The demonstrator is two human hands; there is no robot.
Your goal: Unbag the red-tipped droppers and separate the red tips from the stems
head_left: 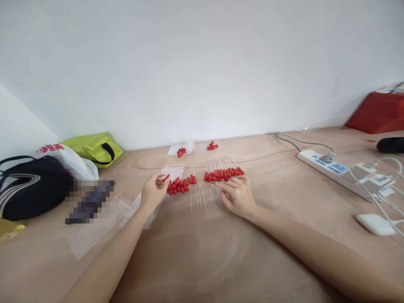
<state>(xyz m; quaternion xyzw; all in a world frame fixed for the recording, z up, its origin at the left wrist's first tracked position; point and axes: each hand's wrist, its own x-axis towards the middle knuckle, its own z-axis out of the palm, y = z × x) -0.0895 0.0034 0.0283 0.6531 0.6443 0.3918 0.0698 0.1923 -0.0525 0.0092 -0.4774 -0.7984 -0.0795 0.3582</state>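
Observation:
My left hand (154, 190) is curled with a red rubber bulb (166, 178) pinched between its fingertips, just left of a loose heap of red bulbs (178, 186). My right hand (237, 195) rests palm down with its fingers gathered on a row of clear glass droppers with red bulbs (223, 173). A few more droppers (196, 194) lie between the two hands. Small clear zip bags (173, 171) lie behind the heap.
Two clear bags with red bulbs (181, 151) lie near the wall. Black bag (30, 185), white plastic bag (74, 162) and green bag (94, 147) sit left. A white power strip (331, 168) with cables and chargers lies right, a red box (377, 112) behind it.

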